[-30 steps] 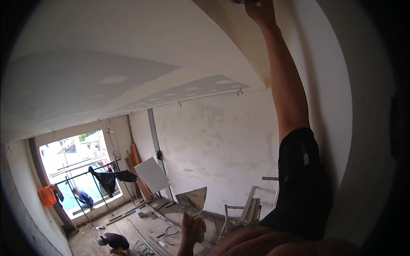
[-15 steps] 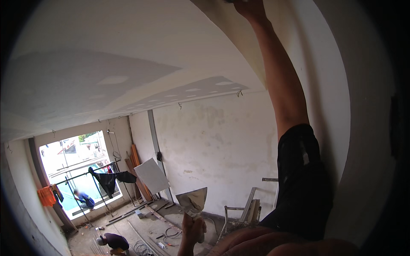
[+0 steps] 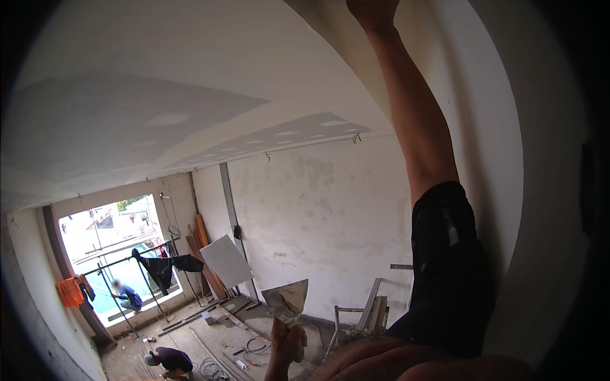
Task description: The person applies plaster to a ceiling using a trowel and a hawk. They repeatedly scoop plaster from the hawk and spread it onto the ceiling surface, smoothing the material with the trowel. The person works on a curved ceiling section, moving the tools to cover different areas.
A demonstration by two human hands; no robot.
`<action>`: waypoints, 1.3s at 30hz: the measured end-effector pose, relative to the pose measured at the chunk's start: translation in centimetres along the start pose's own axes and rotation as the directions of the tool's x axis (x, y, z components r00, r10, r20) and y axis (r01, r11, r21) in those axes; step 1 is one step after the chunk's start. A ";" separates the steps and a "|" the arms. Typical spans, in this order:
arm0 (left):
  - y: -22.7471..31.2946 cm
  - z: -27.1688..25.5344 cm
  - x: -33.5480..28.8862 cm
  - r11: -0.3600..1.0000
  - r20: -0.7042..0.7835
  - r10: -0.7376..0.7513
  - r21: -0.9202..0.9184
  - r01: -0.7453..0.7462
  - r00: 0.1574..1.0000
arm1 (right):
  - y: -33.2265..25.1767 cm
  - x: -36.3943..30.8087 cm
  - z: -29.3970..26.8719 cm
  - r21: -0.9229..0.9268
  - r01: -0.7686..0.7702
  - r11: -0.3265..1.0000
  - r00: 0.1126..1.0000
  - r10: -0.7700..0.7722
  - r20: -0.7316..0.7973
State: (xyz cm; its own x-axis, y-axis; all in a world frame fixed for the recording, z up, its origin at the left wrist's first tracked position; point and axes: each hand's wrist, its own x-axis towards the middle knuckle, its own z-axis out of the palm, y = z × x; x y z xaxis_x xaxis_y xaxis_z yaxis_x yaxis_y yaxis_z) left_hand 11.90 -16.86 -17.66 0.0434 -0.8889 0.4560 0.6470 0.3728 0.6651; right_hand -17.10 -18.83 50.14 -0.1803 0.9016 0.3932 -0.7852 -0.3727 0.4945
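Observation:
My left hand [image 3: 287,343] is closed round the handle of a wide putty knife [image 3: 286,297], low in the middle of the view. The knife's broad metal blade points up, with pale filler-like smears on it. My right hand [image 3: 373,11] is raised to the top edge, close under the ceiling [image 3: 190,57] where it meets the right-hand wall [image 3: 473,95]. The picture's edge cuts off its fingers, so what they hold is hidden. My right arm, in a black sleeve, stretches up along that wall.
Far below, a person [image 3: 173,360] bends over the floor among cables and long bars. Another person [image 3: 129,297] crouches by the window opening. Clothes hang on a rack [image 3: 114,263] there. A white board [image 3: 226,261] leans at the back; a metal frame [image 3: 365,311] stands nearer right.
My right hand has shifted slightly up, further past the top edge. The dark bit of something seen at its fingers is now out of view. My left hand and the putty knife are nearly unmoved.

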 end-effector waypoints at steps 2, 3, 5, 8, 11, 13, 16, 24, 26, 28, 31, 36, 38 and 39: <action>-0.3 -0.5 0.0 1.000 -0.007 0.002 0.031 -0.002 1.000 | 0.0 0.6 -0.5 -0.007 0.005 1.000 0.999 -0.006 -0.052; -0.4 -0.6 0.1 1.000 0.008 0.008 0.030 -0.008 1.000 | 0.1 0.8 -0.9 -0.012 0.009 1.000 0.997 -0.010 -0.077; -0.3 -0.6 0.4 0.999 0.063 0.023 -0.031 -0.021 0.998 | 1.3 0.9 -1.3 -0.049 0.069 0.996 0.984 -0.076 -0.160; 1.1 2.4 0.0 0.948 -0.015 0.069 0.312 -0.061 0.998 | 1.8 0.2 -2.7 -0.078 0.100 0.992 0.965 -0.116 -0.235; 1.1 2.0 0.1 0.820 -0.120 0.072 0.572 0.009 0.990 | 0.9 -0.9 -4.5 0.125 -0.219 0.968 0.975 0.221 -0.008; -0.6 -0.7 0.8 0.766 -0.164 0.033 0.637 0.081 0.986 | 1.1 -0.3 -4.2 0.172 -0.191 0.966 0.980 0.178 0.088; -0.7 -0.6 0.6 0.765 -0.173 0.022 0.638 0.094 0.985 | -0.4 1.1 -3.3 0.241 -0.157 0.958 0.978 0.116 0.175; 1.5 2.5 0.0 0.961 0.035 0.070 0.266 -0.077 0.997 | 0.6 2.8 -0.8 0.127 0.029 0.991 0.988 -0.048 0.145; 0.8 1.0 0.4 0.995 0.132 0.087 0.034 -0.092 0.987 | 1.0 3.1 -0.6 0.056 0.070 0.996 0.995 -0.074 0.066; 0.6 0.9 0.7 0.994 0.140 0.098 0.037 -0.104 0.985 | 1.3 3.4 -0.7 -0.035 0.091 0.995 0.995 -0.092 -0.041; 2.2 4.2 -0.5 0.851 -0.057 0.122 0.520 -0.075 0.991 | 1.5 2.9 -1.6 -0.047 -0.022 0.999 0.996 0.017 -0.088; -2.3 -4.0 1.2 0.999 0.106 0.028 -0.031 -0.025 0.994 | -1.3 0.9 -3.3 0.317 -0.093 0.944 0.995 0.101 -0.007; -3.1 -5.2 1.4 0.991 0.121 0.028 -0.131 -0.012 0.992 | -0.9 0.4 -3.1 0.222 -0.105 0.970 0.988 0.076 0.132; -3.2 -5.2 1.4 0.991 0.121 0.033 -0.132 -0.017 0.992 | -0.7 0.4 -2.8 0.181 -0.058 0.982 0.991 0.035 0.128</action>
State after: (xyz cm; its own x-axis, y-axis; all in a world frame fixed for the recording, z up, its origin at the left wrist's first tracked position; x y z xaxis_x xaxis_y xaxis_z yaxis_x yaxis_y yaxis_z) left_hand 13.84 -20.66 -22.19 -0.0276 -0.8374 0.5459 0.7413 0.3492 0.5732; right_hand -18.34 -17.55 47.78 -0.1299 0.8525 0.5064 -0.6534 -0.4577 0.6029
